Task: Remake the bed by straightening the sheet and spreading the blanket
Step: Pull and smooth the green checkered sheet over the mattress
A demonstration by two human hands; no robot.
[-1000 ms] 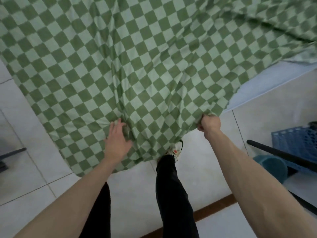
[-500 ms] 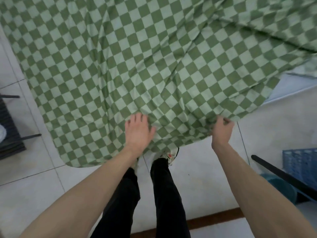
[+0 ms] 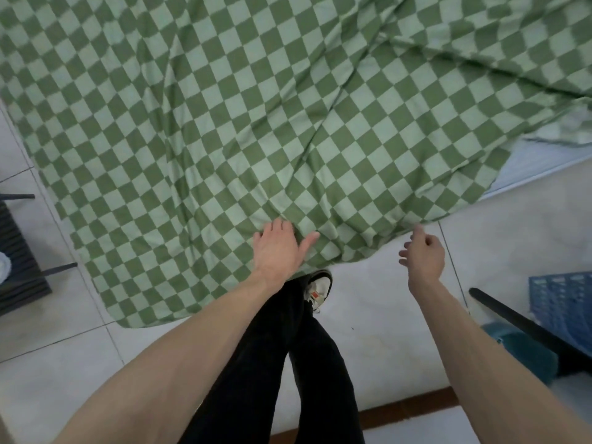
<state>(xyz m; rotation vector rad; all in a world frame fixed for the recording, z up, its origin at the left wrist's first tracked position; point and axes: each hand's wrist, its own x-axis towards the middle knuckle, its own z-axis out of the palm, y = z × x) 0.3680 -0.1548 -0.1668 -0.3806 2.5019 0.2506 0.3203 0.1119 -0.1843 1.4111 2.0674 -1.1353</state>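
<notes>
A green checkered blanket covers the bed and hangs over its near edge toward the floor, with folds running across it. My left hand lies flat on the blanket's hanging edge, fingers straight. My right hand hovers just below the blanket's lower hem, fingers loosely curled and holding nothing. A strip of pale blue sheet shows at the right beyond the blanket.
White tiled floor lies under my legs in black trousers and a white shoe. A blue plastic crate, a dark bar and a teal object stand at the right. Dark furniture sits at the left.
My right hand has let go of the blanket's hem and dropped slightly below it. My left hand has stayed flat on the fabric, moving right along the edge as the view shifted.
</notes>
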